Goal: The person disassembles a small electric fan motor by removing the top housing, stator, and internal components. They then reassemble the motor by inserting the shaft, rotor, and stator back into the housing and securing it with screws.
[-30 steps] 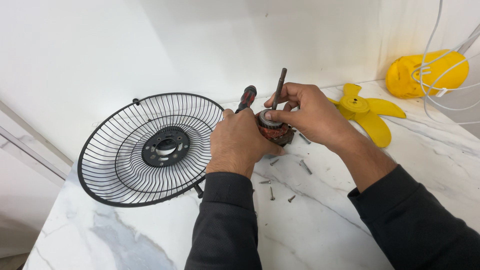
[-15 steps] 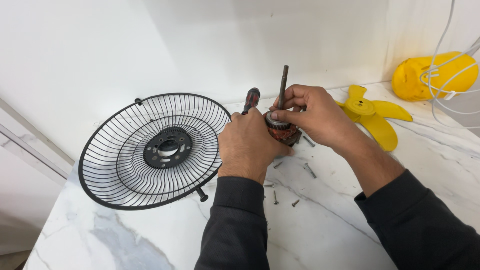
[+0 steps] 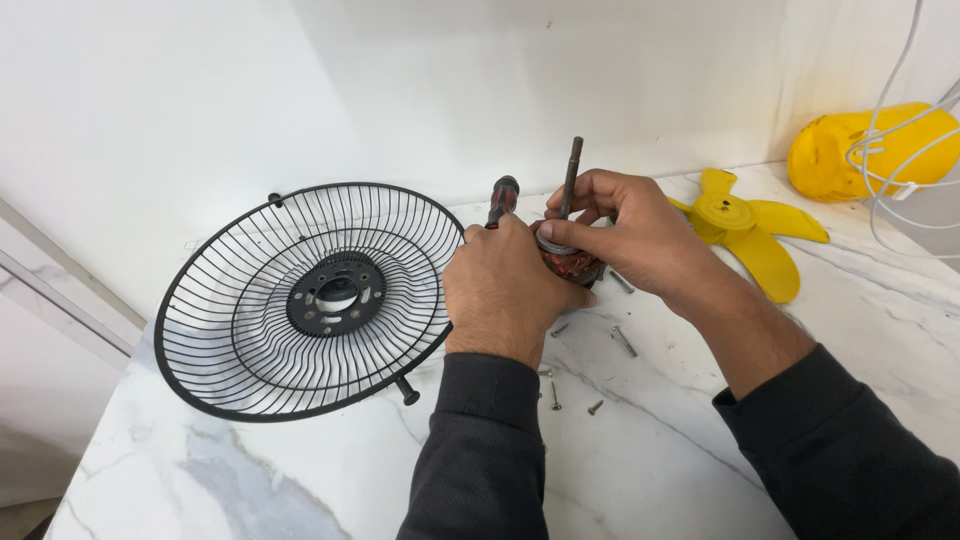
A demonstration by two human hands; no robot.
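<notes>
My left hand (image 3: 505,290) is wrapped around a red-handled screwdriver (image 3: 500,201), braced against the fan motor (image 3: 572,262). My right hand (image 3: 628,235) pinches the motor's top plate; its shaft (image 3: 570,178) stands upright between both hands. Loose screws (image 3: 624,341) lie nearer, the black grille (image 3: 300,300) left, the yellow blade (image 3: 750,225) right.

Fan guard (image 3: 310,300) crowding left, loose screws (image 3: 622,340) below, yellow blade (image 3: 750,230) right

A black wire fan guard (image 3: 310,300), yellow fan blade (image 3: 750,225), yellow housing (image 3: 865,150) and loose screws (image 3: 623,340) lie on the marble table (image 3: 650,460).
</notes>
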